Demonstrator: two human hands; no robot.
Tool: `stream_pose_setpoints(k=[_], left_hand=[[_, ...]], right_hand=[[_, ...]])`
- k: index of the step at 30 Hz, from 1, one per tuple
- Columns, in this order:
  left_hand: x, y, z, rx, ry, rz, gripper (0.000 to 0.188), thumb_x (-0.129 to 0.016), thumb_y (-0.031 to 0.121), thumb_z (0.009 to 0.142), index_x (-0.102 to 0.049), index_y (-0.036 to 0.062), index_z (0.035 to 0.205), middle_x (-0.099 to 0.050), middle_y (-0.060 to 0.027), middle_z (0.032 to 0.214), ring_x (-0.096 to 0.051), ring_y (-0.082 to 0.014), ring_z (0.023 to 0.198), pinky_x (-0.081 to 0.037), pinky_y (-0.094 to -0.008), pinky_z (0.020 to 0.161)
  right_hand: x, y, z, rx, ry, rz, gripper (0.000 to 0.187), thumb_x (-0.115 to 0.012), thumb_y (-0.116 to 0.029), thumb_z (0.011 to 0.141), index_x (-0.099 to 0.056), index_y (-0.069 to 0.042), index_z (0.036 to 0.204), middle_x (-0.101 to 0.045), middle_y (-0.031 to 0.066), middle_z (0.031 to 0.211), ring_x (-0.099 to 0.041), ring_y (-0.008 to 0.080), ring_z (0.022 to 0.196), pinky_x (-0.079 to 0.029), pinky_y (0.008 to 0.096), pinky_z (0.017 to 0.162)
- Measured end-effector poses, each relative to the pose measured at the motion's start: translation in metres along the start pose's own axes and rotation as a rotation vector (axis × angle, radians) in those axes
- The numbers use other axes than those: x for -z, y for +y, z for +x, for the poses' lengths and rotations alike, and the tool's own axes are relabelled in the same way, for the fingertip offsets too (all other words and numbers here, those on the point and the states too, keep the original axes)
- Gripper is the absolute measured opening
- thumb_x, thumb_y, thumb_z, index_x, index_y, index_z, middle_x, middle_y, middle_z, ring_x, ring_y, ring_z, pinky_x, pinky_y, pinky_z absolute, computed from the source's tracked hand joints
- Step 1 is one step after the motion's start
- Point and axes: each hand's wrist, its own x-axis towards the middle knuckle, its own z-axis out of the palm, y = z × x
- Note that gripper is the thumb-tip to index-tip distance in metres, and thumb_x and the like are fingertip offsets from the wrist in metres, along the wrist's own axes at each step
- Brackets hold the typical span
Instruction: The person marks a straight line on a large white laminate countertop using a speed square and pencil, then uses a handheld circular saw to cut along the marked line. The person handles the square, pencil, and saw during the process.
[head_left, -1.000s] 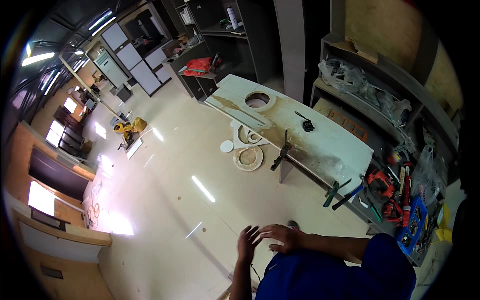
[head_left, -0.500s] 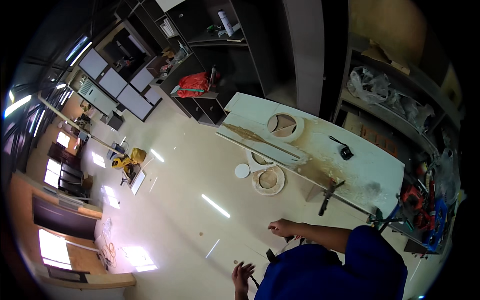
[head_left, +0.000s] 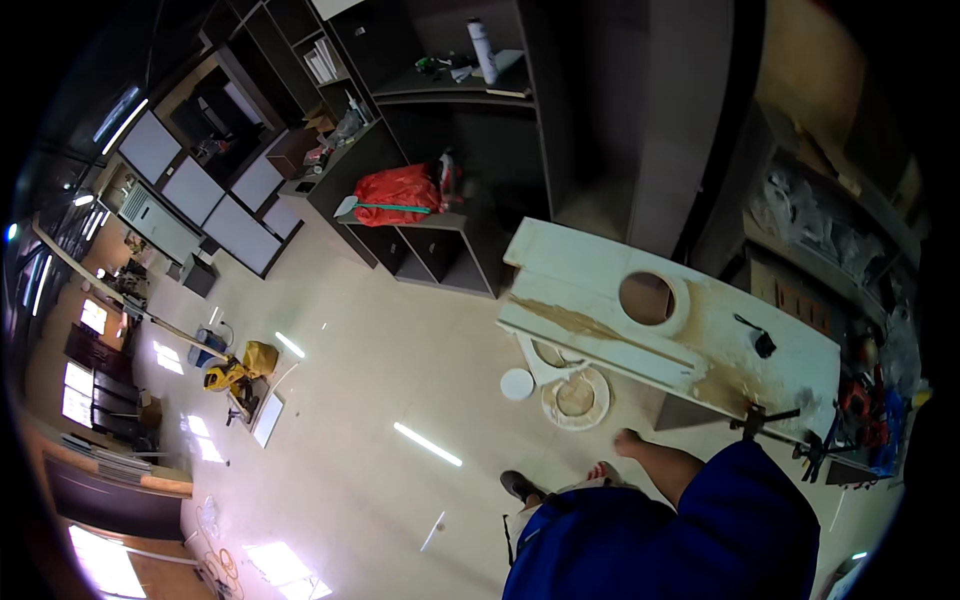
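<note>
Workshop floor fills the left and centre of the frame, pale and glossy. At lower right the person's right hand hangs at the end of a bare forearm that comes out of a blue sleeve; the hand looks loosely closed and holds nothing, though it is too small to tell for sure. The left hand is out of view. Just above the right hand, on the floor, lie a white ring-shaped cutout and a small white disc, near each other. Right of centre stands a white board with 1 round hole and brown stains; a small black tool rests on its right part, and a clamp sits at its lower edge. A red bag lies on a dark shelf unit at upper centre.
</note>
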Motion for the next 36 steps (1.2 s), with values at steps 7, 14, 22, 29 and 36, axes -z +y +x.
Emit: stream_pose_setpoints(k=[7,14,22,29,36], left_hand=[[0.175,0.365,0.132,-0.295,0.108,0.07,0.019,-0.057,0.016,0.096,-0.058,0.0087,0.114,-0.069,-0.0128,0.091,-0.071,-0.0299,0.08,-0.059,-0.0492,0.064],[0.027,0.787,0.061,-1.04,-0.124,0.233,0.035,-0.048,0.022,0.108,-0.052,0.0055,0.138,-0.069,-0.0182,0.122,-0.072,-0.0306,0.106,-0.058,-0.0448,0.083],[-0.058,0.783,0.105,-0.517,-0.635,0.209,0.046,-0.054,0.033,0.106,-0.048,0.005,0.142,-0.062,-0.0212,0.135,-0.064,-0.0397,0.123,-0.056,-0.0552,0.099],[-0.107,0.865,0.169,-0.323,-0.556,0.281,0.037,-0.056,0.026,0.105,-0.049,0.0093,0.138,-0.065,-0.0208,0.129,-0.068,-0.0429,0.115,-0.058,-0.0579,0.092],[-0.292,1.122,0.198,-0.656,-0.929,0.417,0.04,-0.057,0.021,0.106,-0.043,0.0154,0.142,-0.066,-0.0173,0.126,-0.07,-0.0365,0.109,-0.059,-0.0491,0.086]], right_hand=[[0.068,-0.043,-0.045,-0.328,-0.201,0.335,0.024,-0.06,-0.019,0.097,-0.072,-0.001,0.107,-0.077,0.0172,0.1,-0.078,0.0259,0.087,-0.063,0.0413,0.075],[0.04,-0.144,0.009,-0.272,-0.074,0.868,0.029,-0.06,-0.025,0.099,-0.066,-0.004,0.118,-0.078,0.0151,0.094,-0.078,0.0266,0.082,-0.064,0.0442,0.072],[0.107,-0.334,0.1,0.32,-0.033,0.679,0.032,-0.063,-0.03,0.096,-0.068,-0.002,0.11,-0.076,0.0133,0.103,-0.074,0.0283,0.1,-0.058,0.0411,0.087],[0.221,-0.44,0.1,0.271,0.046,0.551,0.022,-0.056,-0.021,0.098,-0.07,-0.006,0.108,-0.074,0.0137,0.102,-0.072,0.0314,0.098,-0.056,0.0443,0.087],[0.17,-0.457,0.136,-0.138,0.343,1.027,0.023,-0.056,-0.01,0.102,-0.064,0.003,0.12,-0.075,0.0147,0.099,-0.075,0.0232,0.083,-0.061,0.0362,0.07]])
